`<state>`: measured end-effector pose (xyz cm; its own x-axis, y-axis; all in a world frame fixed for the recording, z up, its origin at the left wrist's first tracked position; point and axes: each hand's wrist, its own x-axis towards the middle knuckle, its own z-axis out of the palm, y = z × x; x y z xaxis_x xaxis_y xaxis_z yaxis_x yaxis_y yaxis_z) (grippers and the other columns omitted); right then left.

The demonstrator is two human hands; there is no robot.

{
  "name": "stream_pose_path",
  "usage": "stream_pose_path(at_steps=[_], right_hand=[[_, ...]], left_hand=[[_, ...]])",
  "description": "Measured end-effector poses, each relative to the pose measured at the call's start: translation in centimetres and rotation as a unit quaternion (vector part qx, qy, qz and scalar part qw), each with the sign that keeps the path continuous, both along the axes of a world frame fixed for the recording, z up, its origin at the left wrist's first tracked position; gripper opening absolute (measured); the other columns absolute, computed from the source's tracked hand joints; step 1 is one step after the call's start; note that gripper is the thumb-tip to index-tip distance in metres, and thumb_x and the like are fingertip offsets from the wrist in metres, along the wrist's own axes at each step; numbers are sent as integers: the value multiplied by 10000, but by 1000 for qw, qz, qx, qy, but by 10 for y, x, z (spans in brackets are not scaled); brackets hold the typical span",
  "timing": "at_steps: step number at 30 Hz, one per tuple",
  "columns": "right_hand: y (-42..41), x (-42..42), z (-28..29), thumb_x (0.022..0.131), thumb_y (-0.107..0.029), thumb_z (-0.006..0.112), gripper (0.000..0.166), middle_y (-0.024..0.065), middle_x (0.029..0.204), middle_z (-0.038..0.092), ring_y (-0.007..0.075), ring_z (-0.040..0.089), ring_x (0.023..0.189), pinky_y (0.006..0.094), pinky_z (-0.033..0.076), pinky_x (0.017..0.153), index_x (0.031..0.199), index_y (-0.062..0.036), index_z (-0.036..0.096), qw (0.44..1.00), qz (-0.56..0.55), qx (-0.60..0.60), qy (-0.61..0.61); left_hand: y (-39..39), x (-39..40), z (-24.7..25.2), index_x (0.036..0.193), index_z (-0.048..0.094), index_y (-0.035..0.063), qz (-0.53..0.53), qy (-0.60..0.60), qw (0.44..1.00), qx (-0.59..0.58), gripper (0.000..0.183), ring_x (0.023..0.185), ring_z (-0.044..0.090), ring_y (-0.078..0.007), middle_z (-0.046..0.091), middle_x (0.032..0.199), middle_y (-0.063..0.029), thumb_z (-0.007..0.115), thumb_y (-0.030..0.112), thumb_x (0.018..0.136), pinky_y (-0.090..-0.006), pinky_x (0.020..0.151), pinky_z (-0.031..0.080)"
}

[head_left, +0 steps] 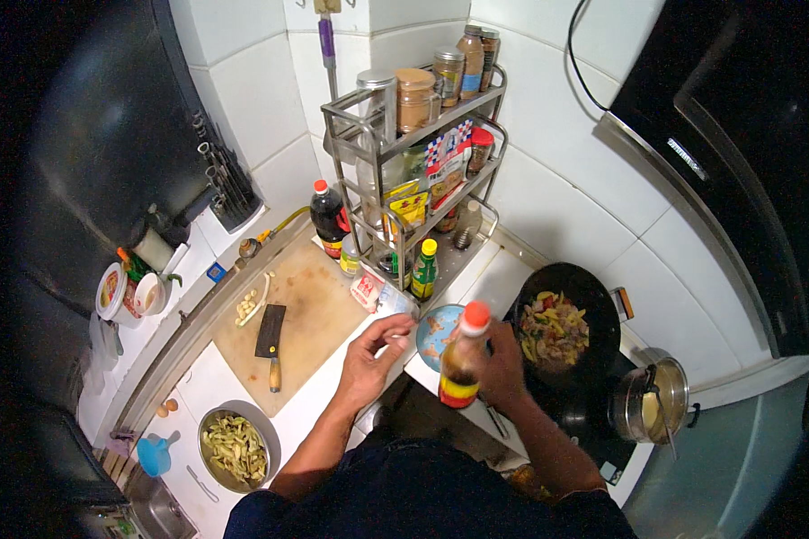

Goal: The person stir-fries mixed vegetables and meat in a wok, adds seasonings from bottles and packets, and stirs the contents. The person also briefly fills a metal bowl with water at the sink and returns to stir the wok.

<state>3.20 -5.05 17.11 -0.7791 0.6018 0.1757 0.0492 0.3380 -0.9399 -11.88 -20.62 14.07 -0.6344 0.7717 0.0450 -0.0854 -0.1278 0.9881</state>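
Note:
My right hand (504,360) grips a red-capped sauce bottle (460,367), held upright over the counter's corner. Fingers curled and holding nothing visible, my left hand (372,360) hovers left of the bottle, near a white plastic packet (376,294). Partly behind the bottle lies a blue patterned plate (433,328). To the right, a black wok (603,323) on the stove holds cooked food (554,329) with yellow and red pieces. A cleaver (271,331) with a wooden handle rests on the cutting board (323,303), beside several peeled garlic cloves (245,310).
A metal spice rack (438,229) stands in the corner, a dark sauce bottle (329,222) at its left and a yellow-capped green bottle (425,273) in front. A steel pot (677,387) sits right of the wok. At lower left are a bowl of cut vegetables (234,450) and two eggs (166,407).

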Motion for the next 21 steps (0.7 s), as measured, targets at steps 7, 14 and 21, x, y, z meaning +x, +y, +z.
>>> stream_pose_path(at_steps=[7, 14, 21], right_hand=[[101, -84, -23, 890, -234, 707, 299, 68, 950, 665, 167, 617, 854, 330, 489, 778, 1103, -38, 633, 989, -126, 43, 56], [197, -177, -112, 876, -165, 710, 312, 55, 989, 662, 159, 602, 910, 328, 478, 823, 1143, -25, 630, 983, -182, -3, -6], [243, -221, -194, 862, -195, 704, 365, 130, 1077, 696, 284, 659, 955, 401, 495, 835, 1182, -41, 620, 980, -191, 5, -61]], left_hand=[[-39, -50, -117, 1100, 669, 50, 180, -110, 969, -125, 181, 805, 624, -113, 693, 942, -35, 609, 155, 966, -260, 731, 472], [-35, -124, -209, 1065, 660, 41, 198, -121, 960, -157, 160, 782, 586, -113, 651, 879, -19, 641, 136, 938, -260, 744, 476], [32, -204, -288, 1166, 585, -20, 202, 26, 975, -93, 312, 893, 583, -150, 602, 999, -64, 678, 111, 898, -276, 844, 476]])
